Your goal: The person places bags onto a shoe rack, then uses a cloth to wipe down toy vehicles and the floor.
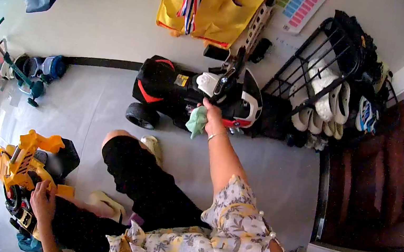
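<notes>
My right hand (212, 118) is closed around a crumpled pale green cloth (197, 122). It reaches out to the side of a black, white and red ride-on toy motorcycle (166, 84), just below its handlebar; whether the cloth touches the motorcycle I cannot tell. Down at the lower left, my left hand (43, 204) has its fingers curled against a yellow and black ride-on toy excavator (27, 166), near its steering wheel. The palm side of that hand is hidden. My black-clad knees (143, 175) are bent between the two toys.
A black metal rack (311, 64) with several white clogs and other shoes stands right of the motorcycle, by a dark wooden door (391, 179). A yellow hanging organizer (208, 7) is on the wall. A green scooter (14, 68) stands at the left on the grey floor (95, 95).
</notes>
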The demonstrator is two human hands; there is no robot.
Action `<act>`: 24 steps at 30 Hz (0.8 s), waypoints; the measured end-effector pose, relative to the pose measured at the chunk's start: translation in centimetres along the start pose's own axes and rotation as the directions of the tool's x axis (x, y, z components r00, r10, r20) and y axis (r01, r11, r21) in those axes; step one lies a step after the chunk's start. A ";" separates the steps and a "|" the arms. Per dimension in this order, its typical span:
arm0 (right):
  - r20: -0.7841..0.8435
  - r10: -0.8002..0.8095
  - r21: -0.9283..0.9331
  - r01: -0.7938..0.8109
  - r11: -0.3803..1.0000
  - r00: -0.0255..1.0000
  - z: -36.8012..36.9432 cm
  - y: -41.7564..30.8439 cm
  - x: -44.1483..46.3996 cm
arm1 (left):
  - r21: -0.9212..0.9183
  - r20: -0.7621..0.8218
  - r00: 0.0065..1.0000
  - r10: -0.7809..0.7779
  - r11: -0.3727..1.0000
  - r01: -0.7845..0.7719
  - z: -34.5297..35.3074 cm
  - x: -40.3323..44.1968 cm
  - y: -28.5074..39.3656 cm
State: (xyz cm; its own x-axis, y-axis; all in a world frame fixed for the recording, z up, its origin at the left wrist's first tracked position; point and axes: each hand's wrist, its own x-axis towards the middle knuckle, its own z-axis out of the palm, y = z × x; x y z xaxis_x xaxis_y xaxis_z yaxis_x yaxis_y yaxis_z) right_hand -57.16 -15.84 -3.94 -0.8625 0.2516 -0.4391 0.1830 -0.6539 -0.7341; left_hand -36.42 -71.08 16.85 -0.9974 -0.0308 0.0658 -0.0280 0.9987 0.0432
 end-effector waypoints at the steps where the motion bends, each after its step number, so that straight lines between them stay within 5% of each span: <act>1: 0.025 0.043 0.002 -0.043 0.999 0.999 -0.3 -0.1 0.1 | 0.008 0.008 1.000 0.006 1.000 -0.006 -0.1 -0.2 0.0; 3: -0.033 -0.036 -0.029 0.035 0.999 0.999 0.3 -0.2 0.7 | -0.054 -0.119 0.993 0.002 0.999 -0.009 0.7 -0.3 0.2; 8: -0.171 -0.231 -0.138 0.209 0.968 0.958 1.5 1.4 1.6 | 0.015 -0.112 0.993 0.033 0.999 -0.032 1.5 -0.1 -0.1; 12: -0.237 -0.170 -0.332 0.084 0.939 0.957 1.9 0.8 0.9 | 0.034 -0.112 0.989 0.102 0.995 -0.098 0.3 -0.2 3.0; 14: -0.095 -0.051 -0.090 0.043 0.995 0.994 1.7 1.3 0.8 | -0.001 -0.138 0.985 0.101 0.995 -0.102 -1.1 0.3 5.7; 15: -0.222 -0.341 -0.320 0.263 0.910 0.913 3.7 -0.1 -2.0 | 0.021 -0.155 0.967 0.202 0.979 -0.201 -1.8 0.6 6.9; 18: -0.065 -0.374 -0.773 0.190 0.605 0.925 0.2 2.7 2.5 | -0.001 -0.167 0.951 0.259 0.965 -0.262 -1.3 1.6 8.7; 19: -0.049 -0.624 -0.766 0.372 0.524 0.780 0.4 2.8 0.3 | -0.042 -0.179 0.942 0.284 0.954 -0.296 -0.8 2.2 9.0; 20: -0.002 -0.682 -0.858 0.349 0.377 0.731 -0.9 3.4 0.6 | -0.084 -0.196 0.930 0.311 0.940 -0.332 -0.1 3.0 9.3; 22: 0.055 -0.468 -0.795 0.322 0.513 0.882 -1.3 -0.6 -3.2 | -0.110 -0.134 0.896 0.423 0.892 -0.438 2.2 5.4 9.2; 24: 0.114 -0.428 -0.807 0.335 0.487 0.896 0.9 -8.3 -9.3 | -0.005 0.061 0.875 0.480 0.877 -0.481 1.3 7.6 11.6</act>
State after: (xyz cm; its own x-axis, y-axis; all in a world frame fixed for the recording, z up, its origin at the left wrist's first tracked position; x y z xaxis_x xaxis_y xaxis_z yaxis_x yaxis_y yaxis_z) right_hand -51.07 -13.41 6.73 -0.9055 0.4239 -0.0201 0.1804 0.3416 -0.9224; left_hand -44.45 -59.64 16.58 -0.8903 0.4551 0.0171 0.4553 0.8903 0.0112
